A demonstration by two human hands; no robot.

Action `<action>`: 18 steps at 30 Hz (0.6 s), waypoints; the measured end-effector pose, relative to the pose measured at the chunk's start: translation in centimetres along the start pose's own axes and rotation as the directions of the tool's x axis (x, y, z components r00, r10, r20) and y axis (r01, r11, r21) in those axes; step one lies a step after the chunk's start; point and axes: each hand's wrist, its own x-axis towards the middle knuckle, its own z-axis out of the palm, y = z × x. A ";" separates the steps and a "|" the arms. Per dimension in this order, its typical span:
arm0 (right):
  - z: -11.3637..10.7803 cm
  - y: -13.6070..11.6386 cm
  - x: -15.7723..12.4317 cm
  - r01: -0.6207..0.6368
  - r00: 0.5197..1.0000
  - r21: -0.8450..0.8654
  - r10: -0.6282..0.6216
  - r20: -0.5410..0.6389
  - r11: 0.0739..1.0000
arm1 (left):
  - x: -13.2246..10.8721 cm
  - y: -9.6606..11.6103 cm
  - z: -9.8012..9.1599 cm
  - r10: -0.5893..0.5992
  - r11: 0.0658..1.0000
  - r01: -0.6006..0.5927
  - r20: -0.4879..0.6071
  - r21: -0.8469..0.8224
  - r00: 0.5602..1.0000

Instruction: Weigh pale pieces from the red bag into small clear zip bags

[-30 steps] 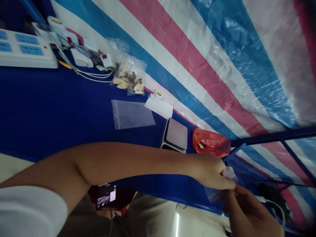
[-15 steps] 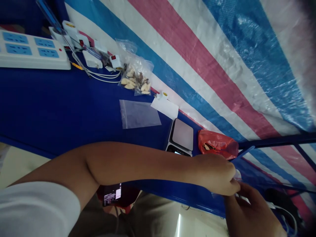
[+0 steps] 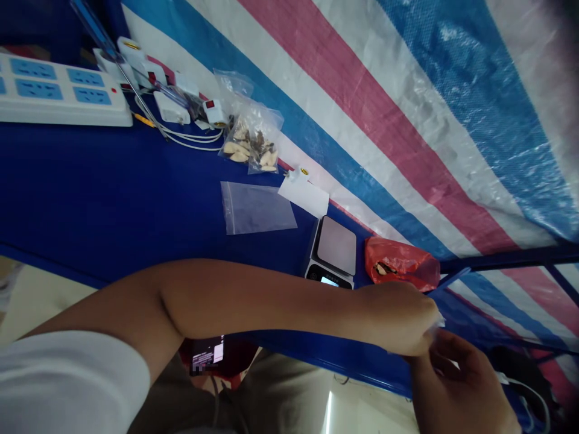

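As we pinch the clear plastic bag (image 3: 436, 323) at 4 o'clock, our left hand (image 3: 393, 319) has its fingers pressed together on it; our right hand (image 3: 461, 386) sits just below, half curled, contact unclear. Risk: thin film slips from a loose pinch and drops past the blue table (image 3: 113, 193) edge. Scale (image 3: 330, 244) centre, red bag (image 3: 400, 262) at 3 o'clock, power strip (image 3: 63, 90) at 10, striped tarp (image 3: 407, 120) at 1.

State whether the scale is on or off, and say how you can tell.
On: the scale has a lit display on its front edge.
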 end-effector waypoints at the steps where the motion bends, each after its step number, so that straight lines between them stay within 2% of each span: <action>1: 0.0 0.2 0.2 0.005 1.000 -0.006 -0.005 0.007 1.000 | 0.0 0.0 -0.1 0.012 1.000 -0.012 0.009 0.014 1.000; 3: -0.2 0.7 0.7 0.014 1.000 -0.039 -0.014 0.014 0.999 | -0.1 0.1 -0.3 0.027 0.999 -0.028 0.020 0.024 0.999; 6: -0.6 1.6 1.6 0.050 0.999 -0.083 -0.051 -0.009 0.995 | -0.5 0.5 -0.6 0.027 1.000 -0.027 -0.026 0.002 0.999; 8: -0.8 2.4 2.2 0.161 0.985 -0.054 -0.164 -0.054 0.985 | -0.7 0.9 -0.8 0.011 0.999 -0.013 -0.061 -0.029 0.998; 10: -0.9 3.4 2.8 0.318 0.944 -0.022 -0.318 -0.092 0.948 | -0.9 1.2 -0.9 -0.010 0.998 0.005 -0.068 -0.065 0.998; 12: -0.9 4.6 3.3 0.416 0.908 -0.021 -0.417 -0.050 0.909 | -1.0 1.4 -0.8 -0.008 0.996 0.003 -0.057 -0.090 0.998; 14: -0.9 5.5 3.8 0.411 0.912 -0.063 -0.410 0.031 0.909 | -1.0 1.5 -0.6 0.015 0.995 -0.019 -0.038 -0.096 0.999; 18: -1.3 5.9 4.3 0.256 0.961 -0.171 -0.232 0.147 0.952 | -0.8 1.4 -0.1 0.058 0.997 -0.059 -0.039 -0.042 0.998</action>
